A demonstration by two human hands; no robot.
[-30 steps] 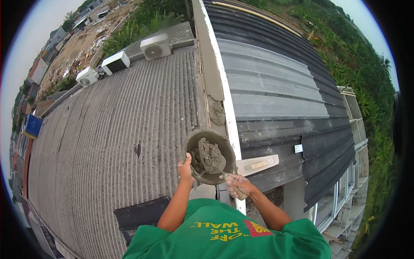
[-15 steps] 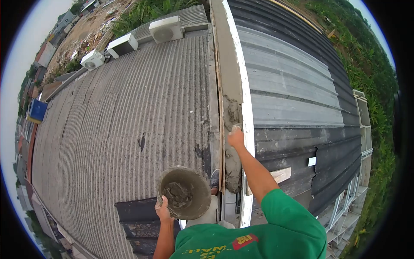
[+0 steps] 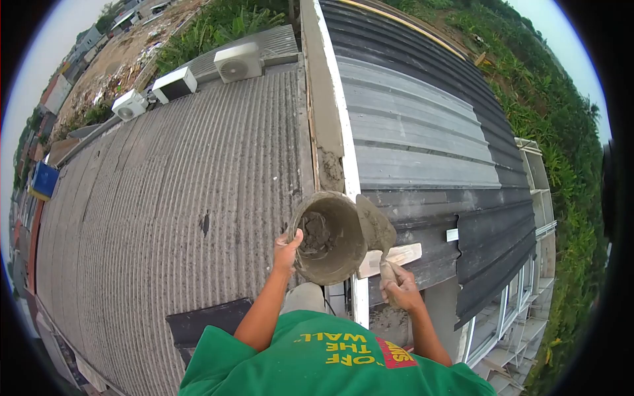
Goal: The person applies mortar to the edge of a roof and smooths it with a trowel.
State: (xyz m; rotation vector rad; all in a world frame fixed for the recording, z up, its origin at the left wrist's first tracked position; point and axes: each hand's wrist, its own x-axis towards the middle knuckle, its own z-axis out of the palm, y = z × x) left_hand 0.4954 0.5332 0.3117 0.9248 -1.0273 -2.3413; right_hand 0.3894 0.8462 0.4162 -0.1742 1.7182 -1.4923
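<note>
My left hand [image 3: 287, 251] grips the left rim of a grey, cement-coated bucket [image 3: 347, 254], which is tilted and holds some wet mortar [image 3: 317, 231] inside. My right hand [image 3: 400, 287] is closed round the handle of a mortar-covered trowel [image 3: 375, 224], its blade pointing up beside the bucket's right rim. A pale wooden board [image 3: 403, 254] lies partly behind the trowel handle. Beyond the bucket runs a narrow wall top with smooth grey mortar [image 3: 322, 99] and a rough patch [image 3: 331, 170], edged in white [image 3: 338, 99]. The bucket hides the nearer part of the wall top.
Corrugated grey roofing [image 3: 172, 171] spreads to the left, with air-conditioner units [image 3: 238, 63] at its far edge. Dark and light metal sheets [image 3: 409, 125] cover the right side. The roof's right edge drops towards metal framing [image 3: 512, 303] and greenery [image 3: 561, 165].
My left hand has brought the bucket right and up, over the wall top. My right hand has come back from the mortar, and the trowel now shows beside the bucket. The view has shifted.
</note>
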